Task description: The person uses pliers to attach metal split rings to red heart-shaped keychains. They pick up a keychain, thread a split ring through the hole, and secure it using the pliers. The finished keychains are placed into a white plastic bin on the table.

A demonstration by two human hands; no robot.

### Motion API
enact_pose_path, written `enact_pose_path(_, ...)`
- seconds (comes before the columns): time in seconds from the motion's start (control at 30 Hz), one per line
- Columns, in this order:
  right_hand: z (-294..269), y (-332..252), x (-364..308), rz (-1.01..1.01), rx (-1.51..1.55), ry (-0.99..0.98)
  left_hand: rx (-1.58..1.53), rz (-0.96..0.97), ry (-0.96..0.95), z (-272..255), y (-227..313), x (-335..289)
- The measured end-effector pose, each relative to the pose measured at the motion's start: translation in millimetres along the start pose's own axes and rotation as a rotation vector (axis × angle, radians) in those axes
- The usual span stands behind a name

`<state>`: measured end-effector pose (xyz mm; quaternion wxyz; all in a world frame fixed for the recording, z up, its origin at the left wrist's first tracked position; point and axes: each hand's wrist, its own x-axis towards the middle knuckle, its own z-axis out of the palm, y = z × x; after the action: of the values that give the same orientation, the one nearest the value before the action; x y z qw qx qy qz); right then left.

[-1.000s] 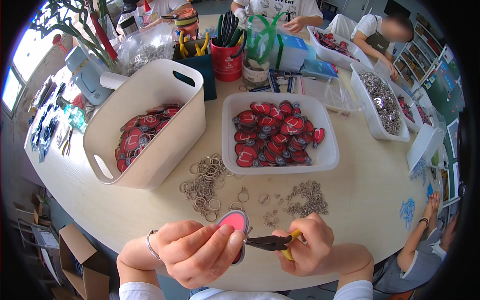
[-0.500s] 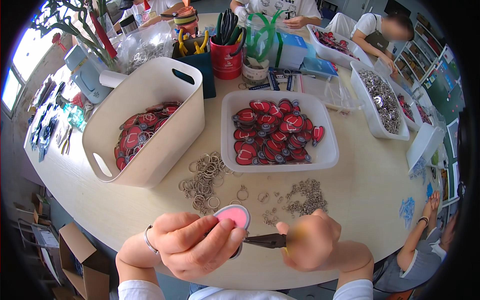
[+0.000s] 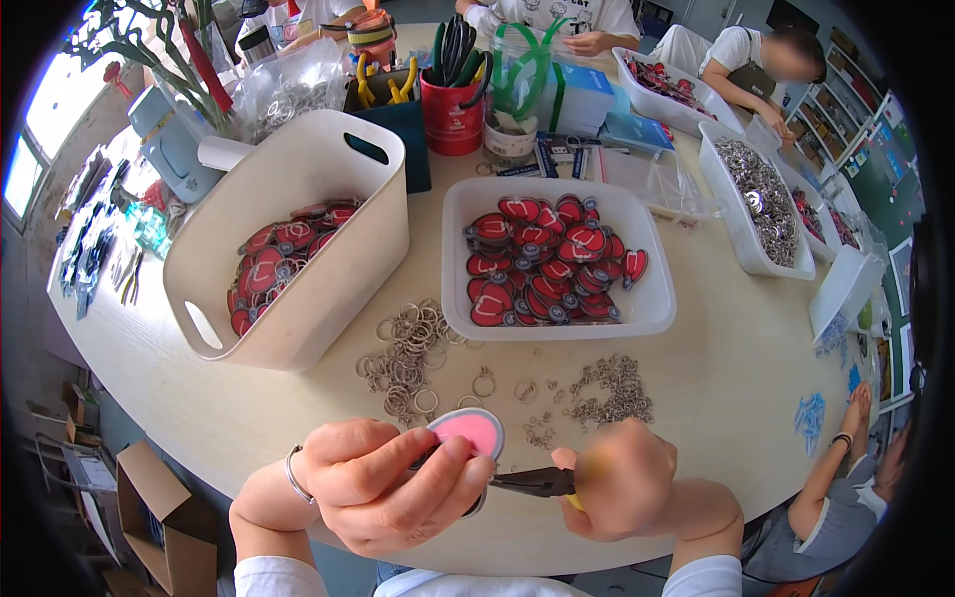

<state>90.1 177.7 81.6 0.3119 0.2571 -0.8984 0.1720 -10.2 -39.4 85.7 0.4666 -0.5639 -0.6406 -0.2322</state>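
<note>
Near the table's front edge, my left hand (image 3: 378, 488) pinches a pink oval keychain charm (image 3: 476, 430) with a grey rim between thumb and fingers. My right hand (image 3: 632, 483) is closed round a pair of pliers (image 3: 537, 482) with dark jaws and a bit of yellow handle showing. The jaw tips meet the charm's lower right edge; what they grip there is too small to make out. Just beyond my hands lie a heap of split key rings (image 3: 403, 353) and a pile of small metal links (image 3: 617, 390).
A white tub (image 3: 373, 249) with red charms stands at left. The translucent tray (image 3: 660, 298) in the middle holds more. At right is a long bin (image 3: 786, 261) of metal rings. Pliers fill a red can (image 3: 453, 124) at the back. Other people sit round the table.
The charm and the pliers have shifted very slightly to the right. Both hands keep the same hold.
</note>
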Motion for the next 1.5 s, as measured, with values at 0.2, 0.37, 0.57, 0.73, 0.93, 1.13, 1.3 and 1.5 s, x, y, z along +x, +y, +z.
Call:
enact_pose_path(0.2, 4, 1, 7, 0.095, 0.086, -0.064, 0.108, 0.022, -0.094, -1, -12, 5)
enact_pose_path(0.37, 26, 17, 0, 0.38, 0.317, -0.216, 0.681, -0.301, 0.036, -18, -51, 5)
enact_pose_path(0.57, 83, 16, -11, 0.28, 0.324, -0.275, 0.829, -0.927, -0.172, -57, -108, -5)
enact_pose_path(0.73, 94, 16, -11, 0.284, 0.32, -0.308, 0.839, -1.168, -0.626, -62, -116, -9)
enact_pose_path(0.93, 80, 22, -8, 0.407, 0.249, -0.191, 0.657, -0.777, -0.167, -43, -102, -7)
enact_pose_path(1.13, 54, 73, 0, 0.674, 0.109, 0.077, -0.027, -0.271, -0.266, 27, -40, -1)
enact_pose_path(1.3, 49, 106, -15, 0.689, -0.051, 0.107, -0.24, -0.452, -0.624, 96, -27, -15)
enact_pose_path(1.5, 48, 105, -11, 0.762, 0.085, 0.127, -0.41, -0.28, -0.826, 158, -59, 3)
